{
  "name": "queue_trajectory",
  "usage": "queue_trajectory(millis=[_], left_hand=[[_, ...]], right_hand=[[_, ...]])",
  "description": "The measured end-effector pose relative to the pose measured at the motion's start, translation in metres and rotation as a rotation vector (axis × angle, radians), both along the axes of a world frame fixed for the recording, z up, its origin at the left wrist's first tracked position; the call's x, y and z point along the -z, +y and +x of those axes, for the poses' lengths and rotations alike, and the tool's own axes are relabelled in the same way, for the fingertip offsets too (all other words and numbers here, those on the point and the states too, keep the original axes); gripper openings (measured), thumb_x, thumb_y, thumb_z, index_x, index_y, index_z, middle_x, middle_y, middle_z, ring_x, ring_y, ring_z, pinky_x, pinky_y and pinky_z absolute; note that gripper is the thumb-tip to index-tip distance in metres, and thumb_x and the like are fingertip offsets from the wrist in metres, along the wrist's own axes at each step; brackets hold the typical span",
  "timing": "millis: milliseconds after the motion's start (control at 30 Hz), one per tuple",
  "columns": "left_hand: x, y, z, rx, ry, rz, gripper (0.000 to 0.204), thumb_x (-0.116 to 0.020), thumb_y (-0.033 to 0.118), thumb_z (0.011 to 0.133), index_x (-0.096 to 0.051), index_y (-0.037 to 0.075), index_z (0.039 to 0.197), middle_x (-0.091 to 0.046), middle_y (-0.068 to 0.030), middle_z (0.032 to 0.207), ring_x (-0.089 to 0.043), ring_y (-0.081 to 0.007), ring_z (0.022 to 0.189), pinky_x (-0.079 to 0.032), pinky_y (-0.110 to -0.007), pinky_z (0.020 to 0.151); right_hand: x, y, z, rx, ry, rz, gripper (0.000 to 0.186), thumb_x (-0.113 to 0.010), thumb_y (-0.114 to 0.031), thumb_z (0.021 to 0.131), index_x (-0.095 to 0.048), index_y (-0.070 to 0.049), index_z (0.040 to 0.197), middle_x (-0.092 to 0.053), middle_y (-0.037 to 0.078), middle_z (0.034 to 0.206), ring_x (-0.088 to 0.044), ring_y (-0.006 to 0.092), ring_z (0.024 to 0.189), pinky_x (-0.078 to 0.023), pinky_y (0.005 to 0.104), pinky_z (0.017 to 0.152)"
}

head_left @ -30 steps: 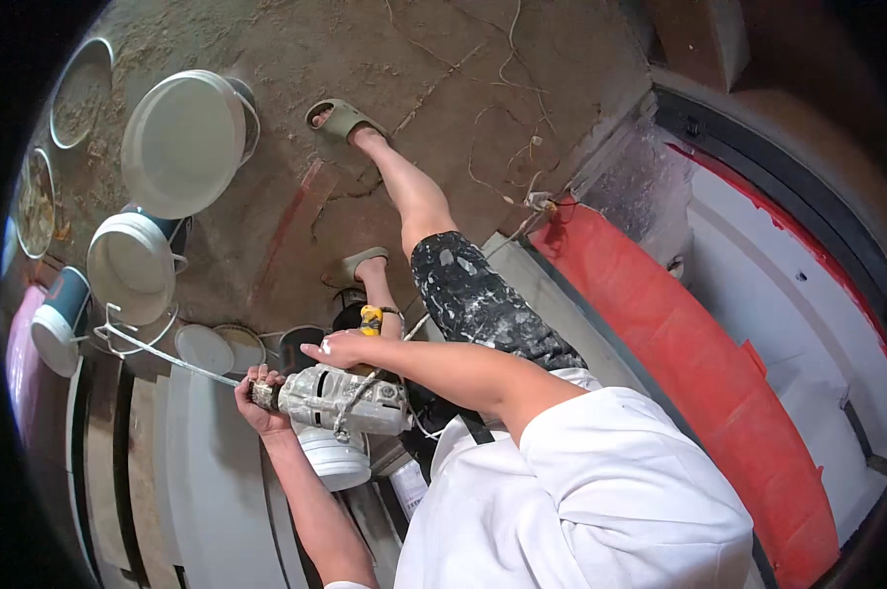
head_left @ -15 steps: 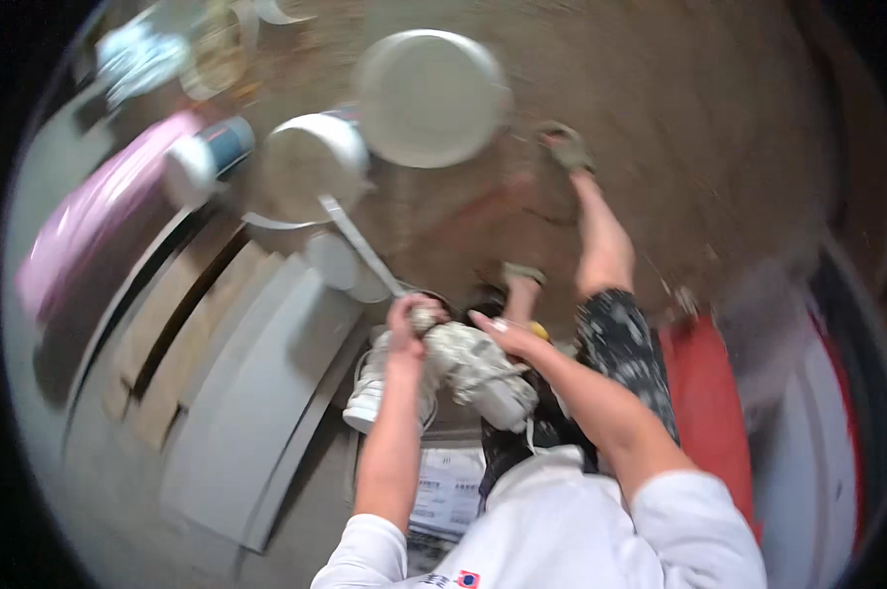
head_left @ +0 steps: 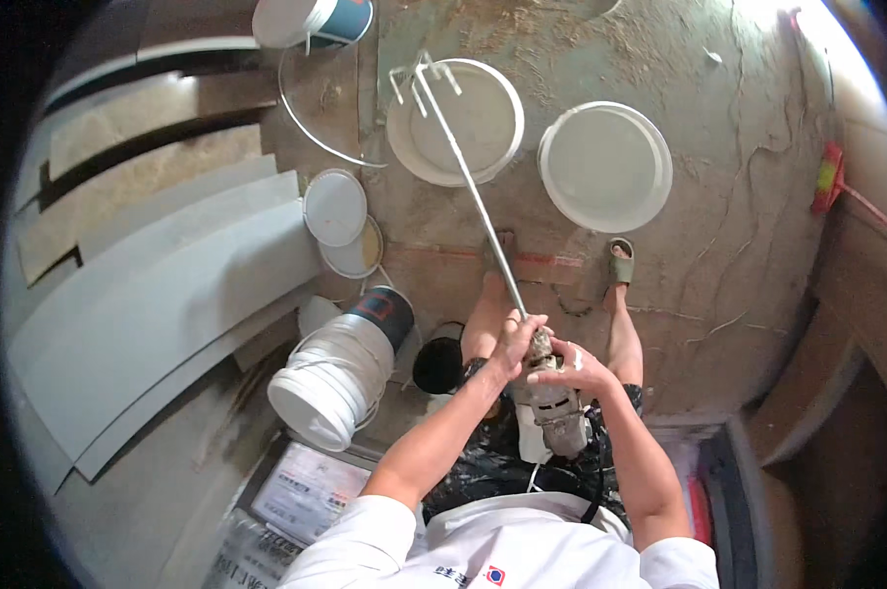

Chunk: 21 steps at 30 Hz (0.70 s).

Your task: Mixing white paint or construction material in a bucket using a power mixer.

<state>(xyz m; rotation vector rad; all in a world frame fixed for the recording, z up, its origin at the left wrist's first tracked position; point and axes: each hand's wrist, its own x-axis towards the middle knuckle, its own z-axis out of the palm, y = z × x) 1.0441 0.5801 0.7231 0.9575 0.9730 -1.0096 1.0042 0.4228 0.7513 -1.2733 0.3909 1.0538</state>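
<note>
Paddle mixer (head_left: 561, 407), lying over the speckled shorts (head_left: 478, 461): its shaft (head_left: 491, 236) is clasped beside the housing by the left hand's (head_left: 513, 346) closed fingers, the housing by the right hand's (head_left: 579, 369) curled ones. Stiff, motor-heavy handling is judged likely, both holds being advisable. The left tub (head_left: 492, 123) is overlapped by the paddle; the right tub (head_left: 605, 225) and stacked buckets (head_left: 327, 388) flank it.
</note>
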Motion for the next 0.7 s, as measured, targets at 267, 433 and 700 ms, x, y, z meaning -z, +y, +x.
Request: queue_trajectory(millis=[267,433,700], left_hand=[[0.050,0.072,0.048,0.163,-0.254,-0.403,0.027,-0.065,0.022,0.089,-0.051,0.008,0.107,-0.060,-0.0074,0.103,-0.057,-0.0163,0.099,-0.046,-0.034,0.087],[0.255,0.149,0.080,-0.117,0.117,-0.246,0.040,-0.048,0.045,0.098,-0.062,0.009,0.112,-0.064,-0.0062,0.115,-0.057,-0.0203,0.111,-0.042,-0.040,0.098],[0.422,0.156,0.155,-0.861,-0.283,-1.603,0.083,-0.030,0.069,0.092,-0.035,0.004,0.144,-0.044,-0.0167,0.143,-0.042,-0.0323,0.132,-0.037,-0.046,0.107]], right_hand=[[-0.020,0.044,0.040,-0.282,0.048,-0.443,0.051,-0.080,-0.031,0.062,-0.065,-0.006,0.103,-0.069,0.014,0.098,-0.066,0.0305,0.094,-0.050,0.0400,0.084],[-0.017,0.054,0.042,-0.127,0.139,-0.482,0.048,-0.082,-0.026,0.063,-0.065,-0.008,0.104,-0.069,0.010,0.095,-0.067,0.0275,0.092,-0.051,0.0391,0.084],[-0.011,0.029,0.016,-0.212,-0.050,-0.703,0.035,-0.081,-0.013,0.062,-0.066,-0.005,0.094,-0.068,0.006,0.083,-0.065,0.0155,0.077,-0.052,0.0321,0.074]])
